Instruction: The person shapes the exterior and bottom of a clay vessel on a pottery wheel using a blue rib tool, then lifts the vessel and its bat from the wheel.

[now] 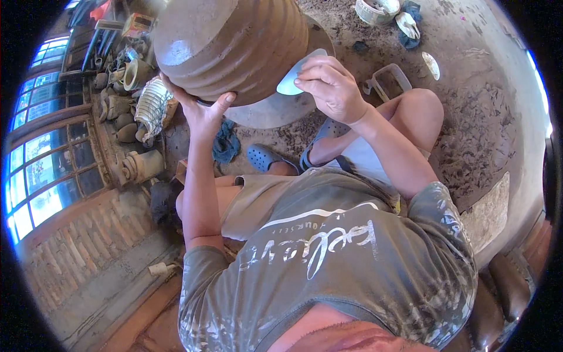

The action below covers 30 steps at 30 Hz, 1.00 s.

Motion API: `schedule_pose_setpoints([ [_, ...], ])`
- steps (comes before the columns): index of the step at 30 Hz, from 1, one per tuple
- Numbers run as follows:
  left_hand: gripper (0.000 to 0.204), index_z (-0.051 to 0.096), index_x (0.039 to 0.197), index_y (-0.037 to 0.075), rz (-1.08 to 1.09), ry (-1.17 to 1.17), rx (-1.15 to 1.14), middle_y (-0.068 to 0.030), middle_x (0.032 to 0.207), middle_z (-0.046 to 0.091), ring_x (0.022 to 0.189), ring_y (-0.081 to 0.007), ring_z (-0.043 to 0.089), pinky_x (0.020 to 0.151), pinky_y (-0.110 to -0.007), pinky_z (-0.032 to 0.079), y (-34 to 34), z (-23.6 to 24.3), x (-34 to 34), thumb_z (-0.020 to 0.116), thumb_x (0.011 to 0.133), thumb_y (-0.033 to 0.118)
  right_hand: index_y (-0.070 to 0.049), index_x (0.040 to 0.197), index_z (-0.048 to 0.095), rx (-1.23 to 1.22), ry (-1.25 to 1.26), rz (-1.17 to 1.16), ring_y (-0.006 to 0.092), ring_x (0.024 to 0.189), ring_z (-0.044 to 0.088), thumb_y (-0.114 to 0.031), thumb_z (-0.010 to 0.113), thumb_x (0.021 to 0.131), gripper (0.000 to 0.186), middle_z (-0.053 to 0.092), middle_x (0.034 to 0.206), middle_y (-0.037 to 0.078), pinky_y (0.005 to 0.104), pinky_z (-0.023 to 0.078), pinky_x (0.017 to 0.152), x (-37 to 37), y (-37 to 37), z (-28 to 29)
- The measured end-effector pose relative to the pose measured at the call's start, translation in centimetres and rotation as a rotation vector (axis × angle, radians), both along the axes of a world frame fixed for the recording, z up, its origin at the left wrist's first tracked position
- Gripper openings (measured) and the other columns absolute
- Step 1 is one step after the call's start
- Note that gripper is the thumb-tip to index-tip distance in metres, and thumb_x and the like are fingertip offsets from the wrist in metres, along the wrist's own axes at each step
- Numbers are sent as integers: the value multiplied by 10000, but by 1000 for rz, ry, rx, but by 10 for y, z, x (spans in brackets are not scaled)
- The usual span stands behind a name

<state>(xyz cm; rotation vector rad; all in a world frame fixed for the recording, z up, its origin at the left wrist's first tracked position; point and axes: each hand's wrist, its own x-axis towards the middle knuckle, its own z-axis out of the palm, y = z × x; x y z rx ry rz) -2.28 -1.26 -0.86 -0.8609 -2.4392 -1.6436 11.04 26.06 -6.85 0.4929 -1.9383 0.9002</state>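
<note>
A large brown clay pot (234, 53) with ridged walls stands on a pale round wheel disc (275, 114) in front of me. My left hand (202, 108) grips the pot's near left side, thumb against the clay; its other fingers are partly hidden behind the wall. My right hand (335, 88) pinches a thin pale blue pottery rib (288, 83) between thumb and fingers. The rib's edge lies at the right side of the ridged wall; whether it presses into the clay I cannot tell.
Clay-smeared floor spreads right, with a rectangular plastic tub (392, 82), a white oval piece (431, 66) and a round bucket (377, 10). A dark blue cloth (226, 142) lies by my shoes. Pots and a ribbed white sack (153, 108) crowd the left, below windows.
</note>
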Motion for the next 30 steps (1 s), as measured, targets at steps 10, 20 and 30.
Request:
schedule_pose_setpoints([
  [10,1670,-257,1659,126,-28,-29,7,-221,1718,143,1557,-342,280,1274,-506,268,-4,-3,-1,1025,652,493,-11,962,782,18,19,9,270,997,711,33,760,696,271,701,1006,66,380,612,859,-9,-8,-7],
  [20,1632,-230,1668,110,-70,12,54,-215,1727,125,1562,-335,268,1279,-501,258,-3,-7,-10,1018,675,454,-52,883,745,385,-637,3,289,975,676,10,657,760,163,660,930,90,401,571,875,28,16,-3],
  [30,1611,-200,1674,102,-2,39,-24,-221,1709,149,1559,-344,262,1285,-505,246,0,1,0,1008,671,463,-54,986,764,13,13,-25,290,1029,661,23,705,675,326,677,1000,47,409,552,918,4,0,-9],
])
